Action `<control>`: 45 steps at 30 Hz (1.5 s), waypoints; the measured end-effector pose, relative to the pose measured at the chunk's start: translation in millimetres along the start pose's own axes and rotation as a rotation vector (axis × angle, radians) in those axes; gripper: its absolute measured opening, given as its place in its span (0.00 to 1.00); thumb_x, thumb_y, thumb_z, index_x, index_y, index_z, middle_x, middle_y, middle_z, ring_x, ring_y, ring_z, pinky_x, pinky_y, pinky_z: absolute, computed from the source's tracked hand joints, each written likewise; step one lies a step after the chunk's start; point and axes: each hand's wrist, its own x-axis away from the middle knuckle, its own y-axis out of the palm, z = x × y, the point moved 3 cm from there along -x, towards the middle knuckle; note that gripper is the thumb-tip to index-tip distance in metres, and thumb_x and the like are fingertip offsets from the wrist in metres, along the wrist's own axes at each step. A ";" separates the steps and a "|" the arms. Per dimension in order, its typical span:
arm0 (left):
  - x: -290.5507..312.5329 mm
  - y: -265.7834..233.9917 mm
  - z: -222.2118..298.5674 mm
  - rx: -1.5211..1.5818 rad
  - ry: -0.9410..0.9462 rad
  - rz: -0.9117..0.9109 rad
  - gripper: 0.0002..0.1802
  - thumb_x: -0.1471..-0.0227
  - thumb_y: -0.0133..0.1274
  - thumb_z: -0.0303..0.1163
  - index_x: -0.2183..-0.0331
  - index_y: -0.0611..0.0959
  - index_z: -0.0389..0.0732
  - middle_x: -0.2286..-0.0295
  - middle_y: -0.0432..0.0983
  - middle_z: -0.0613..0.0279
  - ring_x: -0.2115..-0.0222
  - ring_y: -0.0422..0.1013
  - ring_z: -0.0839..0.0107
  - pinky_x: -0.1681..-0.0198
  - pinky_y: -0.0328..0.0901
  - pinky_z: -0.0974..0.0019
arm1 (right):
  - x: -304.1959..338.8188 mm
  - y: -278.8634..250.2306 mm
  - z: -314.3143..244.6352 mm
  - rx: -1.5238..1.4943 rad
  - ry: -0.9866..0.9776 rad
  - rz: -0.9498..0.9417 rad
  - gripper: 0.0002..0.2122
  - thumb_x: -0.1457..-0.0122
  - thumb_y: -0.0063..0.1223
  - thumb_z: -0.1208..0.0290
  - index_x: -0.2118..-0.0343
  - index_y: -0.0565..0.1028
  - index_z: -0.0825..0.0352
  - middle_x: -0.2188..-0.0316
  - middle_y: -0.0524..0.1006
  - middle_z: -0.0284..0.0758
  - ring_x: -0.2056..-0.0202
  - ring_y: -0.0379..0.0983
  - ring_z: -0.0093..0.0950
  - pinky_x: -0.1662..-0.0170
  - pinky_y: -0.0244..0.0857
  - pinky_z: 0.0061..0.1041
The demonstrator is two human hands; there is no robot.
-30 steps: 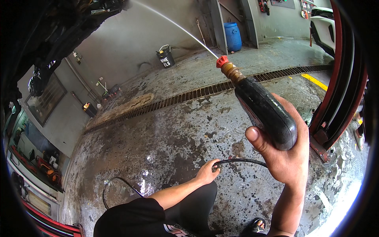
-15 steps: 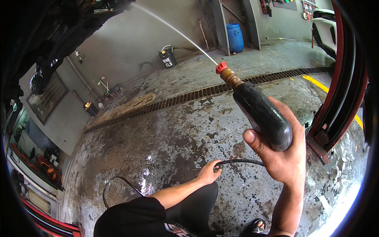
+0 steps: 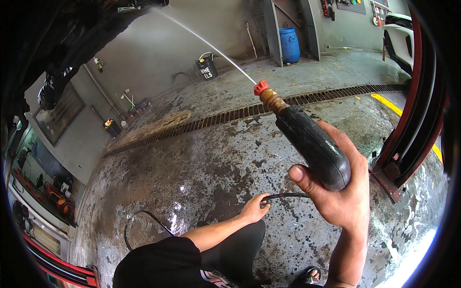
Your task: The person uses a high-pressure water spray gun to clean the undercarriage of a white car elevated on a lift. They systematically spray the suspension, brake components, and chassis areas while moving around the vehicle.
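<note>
My right hand (image 3: pixel 343 197) is wrapped around a black spray gun (image 3: pixel 312 146), its thumb lying along the near side. The gun tilts up and to the left. Past its brass fitting (image 3: pixel 273 101) is a red nozzle (image 3: pixel 260 88), from which a thin white water jet (image 3: pixel 211 45) shoots toward the dark vehicle underside (image 3: pixel 72 33) at upper left. Fine mist blurs the place where the jet lands. Lower down, my left hand (image 3: pixel 253 210) is closed around a black hose (image 3: pixel 288 195), which runs behind my right hand; its connection to the gun is hidden there.
A grated drain (image 3: pixel 230 116) crosses the wet, patchy floor. Hose loops (image 3: pixel 132 223) lie at lower left. Red lift posts (image 3: pixel 410 110) stand at right and lower left. Toward the back wall are a black bucket (image 3: pixel 207 68) and a blue barrel (image 3: pixel 289 45); a white car (image 3: pixel 399 41) stands far right.
My right hand has shifted slightly left and down with the spray gun, and the jet's landing point has moved a little left. My left hand keeps its place on the hose.
</note>
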 end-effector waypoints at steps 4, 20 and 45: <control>0.1 1.4 -2.4 0.016 -0.035 -0.018 0.27 0.47 0.59 0.33 0.46 0.75 0.39 0.55 0.76 0.49 0.57 0.76 0.59 0.51 0.69 0.59 | -0.2 1.3 0.1 0.000 -0.014 -0.010 0.35 0.56 0.77 0.63 0.47 0.73 0.73 0.61 0.81 0.37 0.59 0.76 0.23 0.50 0.68 0.26; 0.7 1.9 -1.4 0.050 -0.027 -0.010 0.27 0.47 0.59 0.33 0.46 0.75 0.39 0.54 0.76 0.49 0.56 0.76 0.59 0.50 0.69 0.59 | 1.0 0.3 0.2 -0.034 0.042 -0.015 0.35 0.56 0.77 0.65 0.46 0.72 0.73 0.60 0.81 0.35 0.58 0.74 0.22 0.50 0.67 0.25; 3.6 -1.5 2.3 0.026 0.026 -0.012 0.27 0.46 0.58 0.33 0.45 0.74 0.38 0.53 0.75 0.49 0.56 0.76 0.61 0.50 0.70 0.60 | 1.5 2.8 0.1 0.051 -0.079 0.052 0.29 0.52 0.74 0.68 0.49 0.73 0.73 0.67 0.82 0.43 0.63 0.82 0.28 0.57 0.73 0.27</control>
